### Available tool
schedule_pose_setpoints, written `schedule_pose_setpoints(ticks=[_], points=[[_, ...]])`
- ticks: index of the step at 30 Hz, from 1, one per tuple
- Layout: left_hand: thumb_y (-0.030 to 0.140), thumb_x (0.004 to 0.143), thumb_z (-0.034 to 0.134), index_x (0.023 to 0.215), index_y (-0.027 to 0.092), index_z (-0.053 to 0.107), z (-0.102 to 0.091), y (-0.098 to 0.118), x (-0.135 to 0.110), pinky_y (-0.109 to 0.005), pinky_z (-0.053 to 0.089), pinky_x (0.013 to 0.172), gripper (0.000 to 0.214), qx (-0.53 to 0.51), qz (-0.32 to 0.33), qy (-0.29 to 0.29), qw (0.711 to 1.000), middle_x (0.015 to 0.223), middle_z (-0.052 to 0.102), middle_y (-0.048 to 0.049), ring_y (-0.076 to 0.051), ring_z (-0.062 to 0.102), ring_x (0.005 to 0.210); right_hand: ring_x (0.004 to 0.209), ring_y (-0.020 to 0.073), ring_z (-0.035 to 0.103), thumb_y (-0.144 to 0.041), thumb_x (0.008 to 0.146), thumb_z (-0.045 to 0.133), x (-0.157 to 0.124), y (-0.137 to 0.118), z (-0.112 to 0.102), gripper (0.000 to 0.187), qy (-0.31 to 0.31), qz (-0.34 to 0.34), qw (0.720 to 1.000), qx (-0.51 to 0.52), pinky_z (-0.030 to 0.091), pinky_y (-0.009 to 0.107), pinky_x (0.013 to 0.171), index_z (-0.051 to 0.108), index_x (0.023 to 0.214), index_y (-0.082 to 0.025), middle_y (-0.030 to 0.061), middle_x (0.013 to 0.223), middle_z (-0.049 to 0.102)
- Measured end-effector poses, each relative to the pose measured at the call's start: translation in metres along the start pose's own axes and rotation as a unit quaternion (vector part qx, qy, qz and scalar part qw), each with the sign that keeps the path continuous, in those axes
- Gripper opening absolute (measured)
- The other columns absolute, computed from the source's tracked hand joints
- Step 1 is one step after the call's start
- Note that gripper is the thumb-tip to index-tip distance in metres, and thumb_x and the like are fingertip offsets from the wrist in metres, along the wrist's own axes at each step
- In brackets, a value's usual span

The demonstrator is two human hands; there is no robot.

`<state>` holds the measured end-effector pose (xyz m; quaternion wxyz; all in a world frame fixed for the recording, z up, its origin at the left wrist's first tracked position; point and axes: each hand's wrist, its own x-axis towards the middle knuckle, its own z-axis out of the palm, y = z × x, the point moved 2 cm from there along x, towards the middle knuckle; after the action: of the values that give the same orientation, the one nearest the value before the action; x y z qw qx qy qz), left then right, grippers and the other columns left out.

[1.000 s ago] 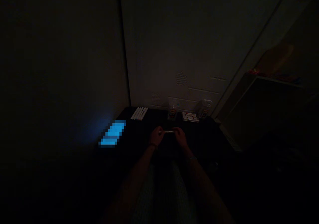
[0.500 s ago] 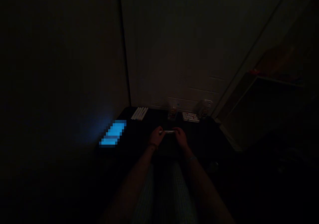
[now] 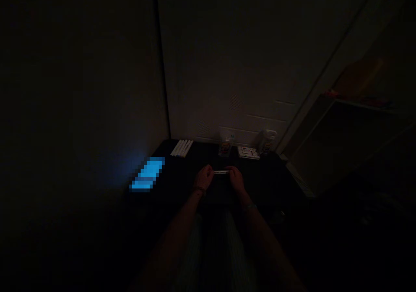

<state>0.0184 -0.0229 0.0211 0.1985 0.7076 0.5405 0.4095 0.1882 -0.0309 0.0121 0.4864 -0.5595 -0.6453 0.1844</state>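
Note:
A slim white marker [image 3: 221, 172] lies crosswise between my two hands, above the dark table. My left hand [image 3: 204, 177] is closed on its left end. At its right end, the fingers of my right hand [image 3: 236, 179] are closed round it too. Dim light hides the fingertips and the fine detail of the marker. Beyond my left hand, several white markers [image 3: 182, 148] lie side by side at the back left of the table.
A bright pixelated blue panel [image 3: 147, 174] glows at the table's left edge. Along the back stand a clear package [image 3: 225, 144], a stack of white sticks with dark print [image 3: 248, 152] and another clear package [image 3: 268, 142]. Walls close in behind and left; a shelf [image 3: 357, 103] is at right.
My left hand's fingers have curled in more tightly at the marker's left end, covering its tip. Otherwise both hands stay nearly in place.

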Motion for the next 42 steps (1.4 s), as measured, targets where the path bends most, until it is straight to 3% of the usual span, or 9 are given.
schedule_pose_setpoints(ticks=[8,16,26,42], points=[[0.033,0.074,0.042,0.076,0.019,0.051,0.0006,0.0024,-0.0005,-0.02,0.033,0.062,0.017,0.01,-0.02,-0.003,1.0,0.073,0.054,0.0019,-0.009,0.046,0.067,0.084,0.0135,0.051,-0.028,0.075,0.04,0.0008,0.0007,0.0015,0.024,0.003,0.006,1.0,-0.001,0.038,0.025,0.077,0.059,0.089,-0.023,0.0004,0.09,0.057],[0.028,0.078,0.033,0.076,0.019,0.05,0.0009,-0.0016,0.001,-0.019,0.031,0.059,0.02,0.019,-0.001,-0.008,1.0,0.069,0.053,0.0027,-0.008,0.045,0.062,0.086,0.0131,0.05,-0.021,0.077,0.031,0.0004,0.0009,-0.0005,0.03,0.002,0.0,1.0,0.007,0.037,0.026,0.08,0.058,0.09,-0.022,0.0002,0.091,0.057],[0.024,0.08,0.028,0.076,0.019,0.051,-0.0008,-0.0006,0.0005,-0.019,0.031,0.06,0.024,-0.001,-0.024,-0.008,1.0,0.069,0.052,0.0018,-0.009,0.045,0.065,0.084,0.0137,0.051,-0.026,0.076,0.038,0.0011,0.0019,0.0017,0.025,0.005,0.0,1.0,0.001,0.038,0.026,0.078,0.059,0.089,-0.021,0.0012,0.09,0.057],[0.03,0.076,0.038,0.077,0.02,0.05,0.0038,-0.0069,0.001,-0.019,0.033,0.06,0.016,0.023,0.006,0.001,1.0,0.072,0.054,0.0024,-0.008,0.048,0.065,0.086,0.0128,0.051,-0.021,0.077,0.03,-0.0001,0.0022,0.0004,0.03,0.007,-0.009,1.0,0.018,0.037,0.025,0.079,0.058,0.09,-0.021,0.0004,0.09,0.058]])
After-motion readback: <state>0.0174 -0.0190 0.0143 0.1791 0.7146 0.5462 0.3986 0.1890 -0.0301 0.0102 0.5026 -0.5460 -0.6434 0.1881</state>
